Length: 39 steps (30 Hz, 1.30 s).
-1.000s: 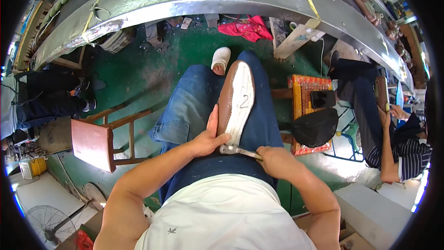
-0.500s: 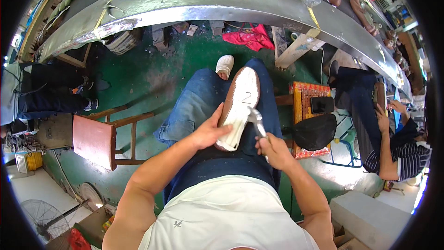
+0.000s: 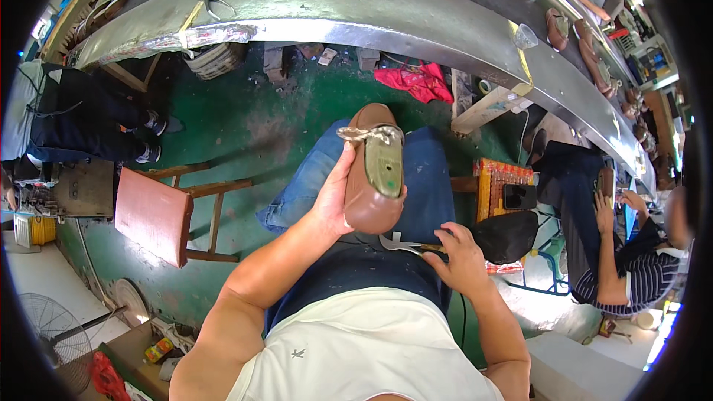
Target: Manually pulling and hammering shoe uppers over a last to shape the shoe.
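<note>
Brown leather-look slip-on shoe w/ rounded heel [image 3: 373, 212] sits above the lap, top up, heel twd the body, toe pointing away. An olive-green, hard-looking last w/ a small hole in its top [image 3: 384, 168] fills the opening, and a pale braided cord strap [image 3: 371, 134] crosses the front of it. From my end I'd guess med. weight, most of it the last; stiff body b/c of that filling, upper only thinly soft over it. Smooth heel prob. slides a bit under dry fingers; not fragile, tho the surface could scuff and the strap looks easiest to pull out of place. Best hold IMO: cupped from below round heel & sides, off the strap.

L hand [image 3: 334, 197] grips it just that way, thumb side up along the L flank, a fingertip showing on the R. R hand [image 3: 462, 258] is loose, fingers parted over the handle end of a silver metal hand tool w/ curved head [image 3: 401, 245] on the dark blue trousers [image 3: 334, 263]; can't tell if they touch it.

Vs. 0.5 s ago: shoe's flipped, white sole was up then, now hidden. Tool was in the R fist w/ its head by the sole; now it's down at the lap. View's shifted slightly too.
</note>
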Each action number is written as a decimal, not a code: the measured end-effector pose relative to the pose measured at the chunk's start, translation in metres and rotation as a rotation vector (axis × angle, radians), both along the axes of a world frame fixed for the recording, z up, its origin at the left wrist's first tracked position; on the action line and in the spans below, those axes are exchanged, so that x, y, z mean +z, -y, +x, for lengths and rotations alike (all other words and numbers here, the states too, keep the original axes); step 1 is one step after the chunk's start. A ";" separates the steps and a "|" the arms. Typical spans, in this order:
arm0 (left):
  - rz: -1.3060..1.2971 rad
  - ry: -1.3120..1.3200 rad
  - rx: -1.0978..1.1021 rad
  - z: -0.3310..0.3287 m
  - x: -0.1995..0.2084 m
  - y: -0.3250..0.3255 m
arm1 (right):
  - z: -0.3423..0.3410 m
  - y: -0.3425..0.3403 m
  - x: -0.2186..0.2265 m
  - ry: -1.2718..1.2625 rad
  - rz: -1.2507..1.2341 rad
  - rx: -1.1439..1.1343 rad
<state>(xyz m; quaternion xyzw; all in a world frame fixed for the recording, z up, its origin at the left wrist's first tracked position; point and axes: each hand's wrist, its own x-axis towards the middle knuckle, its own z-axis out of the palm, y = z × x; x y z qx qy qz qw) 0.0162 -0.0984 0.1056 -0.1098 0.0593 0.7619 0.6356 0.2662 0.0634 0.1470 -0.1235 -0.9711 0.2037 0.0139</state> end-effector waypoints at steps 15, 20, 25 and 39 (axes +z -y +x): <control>0.029 0.021 0.156 0.005 -0.018 0.008 | -0.022 -0.002 -0.006 -0.021 -0.158 0.105; 0.044 -0.361 0.138 -0.008 -0.034 0.011 | -0.021 -0.010 -0.009 -0.014 -0.245 0.120; 0.133 -0.371 0.004 -0.025 -0.022 -0.007 | -0.055 -0.003 0.003 0.011 -0.631 0.097; -1.079 -2.502 0.740 -0.196 0.064 -0.138 | -0.170 -0.106 0.073 -0.308 -1.642 -0.322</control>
